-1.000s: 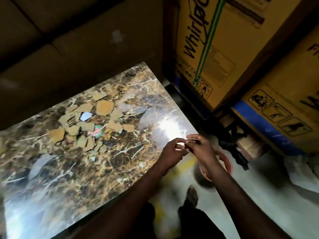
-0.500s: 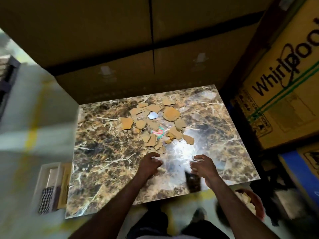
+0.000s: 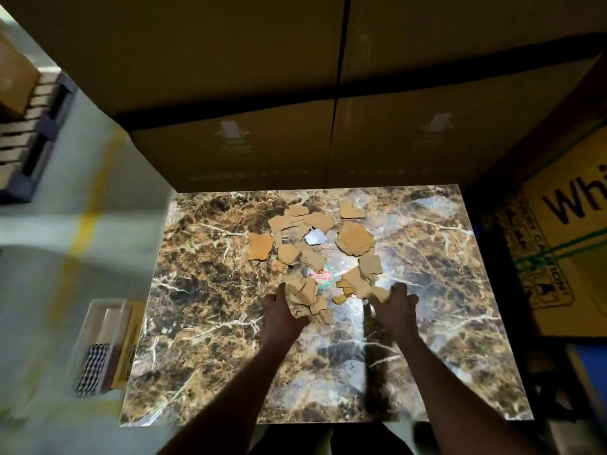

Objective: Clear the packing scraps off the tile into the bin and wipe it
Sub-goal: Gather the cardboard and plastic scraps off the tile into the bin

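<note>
Now cardboard scraps [image 3: 315,244] lie on the marble tile [image 3: 210,330], just beyond both hands. Left hand [image 3: 282,315] cups the near pieces, fingers curled, palm inward; right hand [image 3: 392,307] curls loosely against scraps opposite, forearms outstretched.

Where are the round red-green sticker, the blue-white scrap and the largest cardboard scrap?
round red-green sticker [image 3: 323,275], head view, on its visible printed face.
blue-white scrap [image 3: 314,237], head view, on its centre.
largest cardboard scrap [image 3: 355,238], head view, on its middle.
</note>
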`<action>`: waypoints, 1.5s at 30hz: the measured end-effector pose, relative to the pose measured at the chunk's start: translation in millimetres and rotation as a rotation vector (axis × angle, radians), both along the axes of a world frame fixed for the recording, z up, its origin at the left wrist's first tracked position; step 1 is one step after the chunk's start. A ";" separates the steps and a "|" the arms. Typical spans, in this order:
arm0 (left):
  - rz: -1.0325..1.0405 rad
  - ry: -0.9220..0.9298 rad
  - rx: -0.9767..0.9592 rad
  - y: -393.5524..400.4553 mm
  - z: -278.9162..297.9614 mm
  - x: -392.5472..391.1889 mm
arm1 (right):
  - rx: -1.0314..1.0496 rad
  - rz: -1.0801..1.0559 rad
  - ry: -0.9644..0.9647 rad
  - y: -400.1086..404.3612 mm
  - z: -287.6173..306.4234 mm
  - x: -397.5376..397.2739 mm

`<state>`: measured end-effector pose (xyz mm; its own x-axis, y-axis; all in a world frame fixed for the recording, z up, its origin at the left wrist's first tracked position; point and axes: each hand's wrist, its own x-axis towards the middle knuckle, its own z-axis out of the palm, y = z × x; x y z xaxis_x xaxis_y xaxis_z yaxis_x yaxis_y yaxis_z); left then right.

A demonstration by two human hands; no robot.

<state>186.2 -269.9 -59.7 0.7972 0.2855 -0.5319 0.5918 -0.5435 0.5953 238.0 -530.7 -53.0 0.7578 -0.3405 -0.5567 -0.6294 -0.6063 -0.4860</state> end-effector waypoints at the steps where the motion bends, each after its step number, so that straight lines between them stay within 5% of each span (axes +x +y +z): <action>1: 0.007 0.003 -0.005 -1.9 -3.0 9.1 | -0.006 0.030 -0.033 1.2 -0.2 12.7; 12: -0.065 -0.118 0.071 -50.4 -11.2 37.5 | -0.211 0.530 -0.028 15.4 9.1 61.8; 22: -0.099 -0.287 -0.060 -47.1 -0.3 13.7 | 0.008 0.547 -0.104 25.0 5.3 10.7; 35: -0.380 -0.145 -0.052 -37.5 12.6 -10.5 | 0.099 0.560 -0.088 30.7 -5.1 -1.3; 45: 0.117 -0.083 0.016 -4.8 4.9 -44.4 | 0.056 0.638 -0.019 11.2 3.5 16.5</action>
<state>141.8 -274.7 -54.8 0.7991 0.3873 -0.4598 0.6007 -0.4835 0.6367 254.4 -519.5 -49.5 0.8117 0.2103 -0.5449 -0.1438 -0.8322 -0.5355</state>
